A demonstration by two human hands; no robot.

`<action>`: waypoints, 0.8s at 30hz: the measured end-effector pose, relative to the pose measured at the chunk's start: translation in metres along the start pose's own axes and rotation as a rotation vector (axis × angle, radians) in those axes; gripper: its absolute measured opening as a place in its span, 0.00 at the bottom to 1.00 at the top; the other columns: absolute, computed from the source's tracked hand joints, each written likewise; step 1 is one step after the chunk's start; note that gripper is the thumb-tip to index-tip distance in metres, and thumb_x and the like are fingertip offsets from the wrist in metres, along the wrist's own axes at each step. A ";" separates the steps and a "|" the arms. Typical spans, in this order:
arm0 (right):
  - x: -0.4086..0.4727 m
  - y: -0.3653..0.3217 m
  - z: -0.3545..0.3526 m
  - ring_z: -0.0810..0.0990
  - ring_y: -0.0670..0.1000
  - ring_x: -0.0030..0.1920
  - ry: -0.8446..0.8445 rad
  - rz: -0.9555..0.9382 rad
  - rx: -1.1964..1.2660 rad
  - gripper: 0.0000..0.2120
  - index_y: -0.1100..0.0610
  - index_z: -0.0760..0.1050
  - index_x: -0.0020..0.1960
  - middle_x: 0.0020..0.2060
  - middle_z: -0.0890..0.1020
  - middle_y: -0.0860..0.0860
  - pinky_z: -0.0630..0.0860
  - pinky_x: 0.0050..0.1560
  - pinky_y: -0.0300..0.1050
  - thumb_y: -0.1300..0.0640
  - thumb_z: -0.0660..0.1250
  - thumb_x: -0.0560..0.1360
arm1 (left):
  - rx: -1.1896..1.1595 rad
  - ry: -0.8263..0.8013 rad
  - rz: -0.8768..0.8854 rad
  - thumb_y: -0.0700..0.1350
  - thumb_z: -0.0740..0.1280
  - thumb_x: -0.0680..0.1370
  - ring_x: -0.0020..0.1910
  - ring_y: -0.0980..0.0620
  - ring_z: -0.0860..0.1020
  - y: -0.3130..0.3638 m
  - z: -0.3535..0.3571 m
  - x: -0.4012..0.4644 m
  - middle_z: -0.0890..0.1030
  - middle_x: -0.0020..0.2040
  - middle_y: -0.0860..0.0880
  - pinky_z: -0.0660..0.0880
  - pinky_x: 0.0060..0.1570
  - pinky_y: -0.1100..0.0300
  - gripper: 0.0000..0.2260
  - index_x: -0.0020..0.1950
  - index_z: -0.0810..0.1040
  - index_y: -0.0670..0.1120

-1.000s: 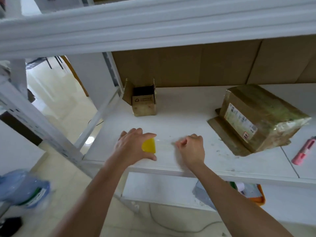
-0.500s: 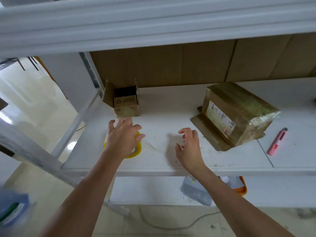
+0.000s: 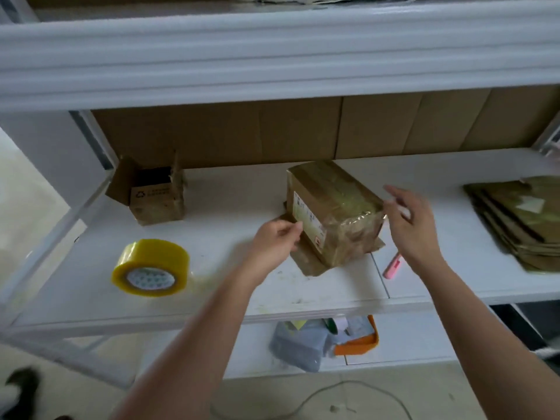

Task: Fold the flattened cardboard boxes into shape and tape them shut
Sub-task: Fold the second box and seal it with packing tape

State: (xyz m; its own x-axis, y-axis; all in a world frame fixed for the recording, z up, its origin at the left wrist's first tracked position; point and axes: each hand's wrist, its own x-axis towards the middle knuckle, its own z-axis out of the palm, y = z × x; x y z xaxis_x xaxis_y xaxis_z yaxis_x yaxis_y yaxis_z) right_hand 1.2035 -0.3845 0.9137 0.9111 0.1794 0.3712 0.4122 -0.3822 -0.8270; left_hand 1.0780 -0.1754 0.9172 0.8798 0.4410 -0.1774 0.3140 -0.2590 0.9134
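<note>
Head cam puts both hands closing in on the taped box (image 3: pixel 333 207), which sits roughly mid-shelf on top of a flat piece of cardboard (image 3: pixel 306 262). Left hand (image 3: pixel 277 241) is at the box's 8 o'clock corner with fingers curled, looks like it's touching the labelled face but I can't tell if it's really got hold of anything. Right hand (image 3: pixel 413 225) is at the box's 3 o'clock, fingers spread and holding nothing, a bit motion-blurred. What could go sideways, I reckon: lifting the box might drag that loose cardboard sheet along, or the right hand could knock the pink cutter (image 3: pixel 392 265) lying just under it off the shelf (image 3: pixel 212 301) edge. The tape roll (image 3: pixel 150 268) is on its side at 9 o'clock near the front edge, so a bump could send it rolling off. Count: one taped box, one small open box (image 3: pixel 153 195) at 10 o'clock, one tape roll, one cutter, one stack of flattened boxes (image 3: pixel 521 219) at 3 o'clock (can't count the sheets).
</note>
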 end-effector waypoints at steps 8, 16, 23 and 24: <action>-0.001 0.016 0.007 0.80 0.43 0.52 -0.179 0.059 0.191 0.11 0.50 0.79 0.58 0.50 0.82 0.43 0.79 0.54 0.45 0.52 0.60 0.81 | -0.603 0.025 -0.196 0.48 0.64 0.82 0.39 0.52 0.78 0.013 0.053 0.003 0.79 0.39 0.48 0.76 0.42 0.60 0.08 0.49 0.77 0.44; -0.011 0.028 0.012 0.78 0.45 0.52 -0.217 -0.102 0.111 0.10 0.51 0.76 0.59 0.52 0.80 0.45 0.74 0.48 0.35 0.51 0.60 0.81 | -0.530 0.289 -0.054 0.48 0.58 0.84 0.37 0.50 0.72 -0.009 0.084 0.004 0.74 0.37 0.45 0.73 0.41 0.57 0.12 0.44 0.72 0.45; -0.007 0.032 0.004 0.76 0.47 0.52 -0.261 -0.201 0.033 0.13 0.51 0.79 0.63 0.53 0.78 0.54 0.75 0.55 0.43 0.54 0.61 0.81 | -0.507 0.465 -0.068 0.52 0.59 0.83 0.48 0.45 0.79 -0.008 0.106 0.003 0.76 0.58 0.42 0.77 0.33 0.66 0.10 0.62 0.62 0.60; -0.006 0.033 0.002 0.76 0.47 0.51 -0.270 -0.222 0.034 0.13 0.51 0.79 0.63 0.53 0.78 0.54 0.75 0.56 0.43 0.54 0.61 0.81 | -0.489 0.473 -0.052 0.49 0.60 0.83 0.52 0.41 0.78 -0.011 0.105 0.001 0.74 0.60 0.39 0.78 0.36 0.65 0.14 0.66 0.60 0.60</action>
State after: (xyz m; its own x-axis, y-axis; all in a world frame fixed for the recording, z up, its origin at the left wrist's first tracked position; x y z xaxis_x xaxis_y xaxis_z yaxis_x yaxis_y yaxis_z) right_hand 1.2119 -0.3967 0.8832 0.7629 0.4897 0.4222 0.5954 -0.2777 -0.7539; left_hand 1.1129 -0.2623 0.8686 0.5824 0.7994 -0.1478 0.0563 0.1417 0.9883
